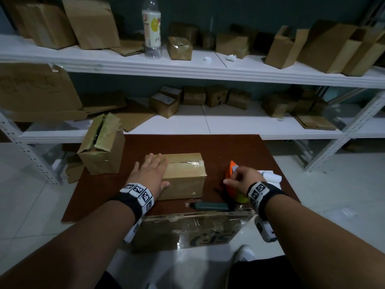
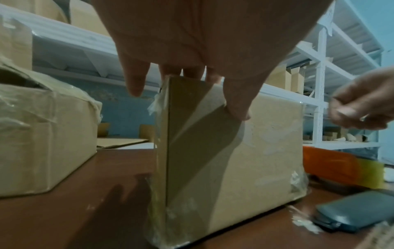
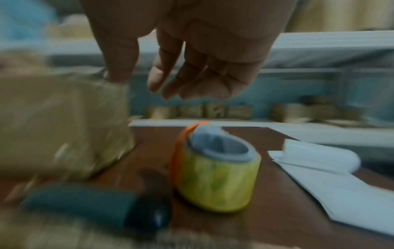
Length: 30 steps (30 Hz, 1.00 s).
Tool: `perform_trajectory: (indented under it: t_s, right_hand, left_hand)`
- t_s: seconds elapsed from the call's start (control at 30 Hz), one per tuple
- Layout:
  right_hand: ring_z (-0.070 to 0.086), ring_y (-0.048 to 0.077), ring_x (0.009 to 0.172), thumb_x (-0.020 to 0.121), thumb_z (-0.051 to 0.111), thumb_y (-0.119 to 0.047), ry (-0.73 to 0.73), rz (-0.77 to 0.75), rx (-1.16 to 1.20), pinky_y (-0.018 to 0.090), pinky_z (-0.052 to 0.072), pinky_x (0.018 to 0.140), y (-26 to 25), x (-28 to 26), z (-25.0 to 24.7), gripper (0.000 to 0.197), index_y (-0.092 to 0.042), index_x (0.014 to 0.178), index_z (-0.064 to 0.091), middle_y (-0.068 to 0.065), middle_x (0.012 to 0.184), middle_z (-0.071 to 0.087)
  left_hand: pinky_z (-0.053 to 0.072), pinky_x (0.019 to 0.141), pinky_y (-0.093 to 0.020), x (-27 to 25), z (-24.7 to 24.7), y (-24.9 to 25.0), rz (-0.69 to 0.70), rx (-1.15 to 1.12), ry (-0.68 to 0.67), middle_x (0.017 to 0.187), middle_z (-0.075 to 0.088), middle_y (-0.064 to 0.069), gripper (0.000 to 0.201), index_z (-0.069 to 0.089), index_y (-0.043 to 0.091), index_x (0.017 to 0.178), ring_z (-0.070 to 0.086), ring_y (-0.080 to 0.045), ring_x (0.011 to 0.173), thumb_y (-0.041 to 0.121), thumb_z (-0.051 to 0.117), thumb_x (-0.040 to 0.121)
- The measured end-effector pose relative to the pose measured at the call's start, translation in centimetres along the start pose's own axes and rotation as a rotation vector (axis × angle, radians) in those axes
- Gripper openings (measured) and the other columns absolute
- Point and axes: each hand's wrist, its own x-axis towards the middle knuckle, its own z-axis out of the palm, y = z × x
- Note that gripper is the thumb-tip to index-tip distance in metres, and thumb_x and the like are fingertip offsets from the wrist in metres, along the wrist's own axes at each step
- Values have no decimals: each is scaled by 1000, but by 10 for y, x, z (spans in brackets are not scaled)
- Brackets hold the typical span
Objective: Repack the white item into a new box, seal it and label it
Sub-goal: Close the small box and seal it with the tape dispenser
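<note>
A closed cardboard box with clear tape over its top seam stands in the middle of the brown table. My left hand lies flat on the box's left end. In the left wrist view its fingers rest on the top and its thumb presses the front face of the box. My right hand hovers just above the orange tape dispenser with fingers loosely curled, holding nothing. The dispenser's yellow-green roll sits under my right hand. The white item is not in sight.
White label sheets and a roll lie right of the dispenser. A dark handled tool lies in front of the box. An opened, taped old box stands on the table's left corner. Flattened cardboard leans at the front edge. Shelves behind hold several boxes.
</note>
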Motion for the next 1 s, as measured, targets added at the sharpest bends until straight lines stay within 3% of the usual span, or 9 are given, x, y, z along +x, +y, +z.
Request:
perform_trajectory:
  t_s: [0.1,0.2,0.33,0.4,0.5,0.67,0.8,0.9,1.0]
  right_hand:
    - [62,17,97,73,78,-57,-96,-130,-218,32,54,87,-4,-4,20,35,-31,93,69,-8,103,63]
    - [59,20,108,75,73,-60,-215,-275,-446,35,53,92,-13,0,42,47,-32,114,68,-5,118,63]
    - [51,25,112,81,67,-59,-291,-434,-653,37,45,84,-17,10,62,45,-34,118,65,-1,121,59]
    - [49,26,112,83,67,-55,-292,-468,-686,37,45,86,-13,13,71,43,-33,120,64,-1,123,59]
    - [49,28,115,88,65,-44,-302,-437,-680,37,45,91,-7,16,78,41,-31,126,62,1,125,58]
    - [60,32,107,96,52,-25,-297,-259,-600,41,53,88,-14,25,75,32,-17,125,62,12,118,62]
    - [65,32,100,101,35,-14,-247,-167,-500,39,51,76,-14,37,77,47,-22,147,40,14,115,65]
    - [64,33,105,103,38,-13,-208,-85,-433,38,50,83,-19,43,75,34,-9,134,53,17,118,65]
    - [65,34,103,101,50,-22,-174,-43,-349,36,47,78,-23,48,72,28,-6,124,58,16,113,67]
  left_hand:
    - [15,121,-52,4,0,-6,-16,11,-6,167,1,4,78,7,29,157,1,-22,153,53,49,96]
    - [15,121,-52,9,2,-10,-21,26,-19,166,0,5,77,6,31,158,0,-21,153,56,46,96]
    - [16,121,-51,20,6,-23,-15,5,-35,166,-1,6,78,7,33,157,-1,-20,153,59,47,95]
    - [18,121,-51,26,11,-32,-12,-16,-52,166,-2,6,80,6,33,157,-3,-21,153,57,49,94]
    - [16,122,-49,32,16,-37,7,-36,-58,166,-3,0,81,7,30,158,-7,-24,152,55,51,94]
    - [7,124,-38,34,19,-34,7,-74,-20,166,-2,0,80,7,28,158,-9,-23,152,52,50,96]
    - [6,124,-37,33,19,-32,1,-105,-6,166,0,1,79,9,27,158,-9,-21,152,51,51,96]
    - [5,124,-35,31,18,-33,11,-113,-3,166,-1,0,79,9,26,158,-10,-21,152,51,51,96]
    - [3,123,-35,30,18,-33,13,-122,0,166,-1,1,79,10,26,158,-10,-20,152,50,52,97]
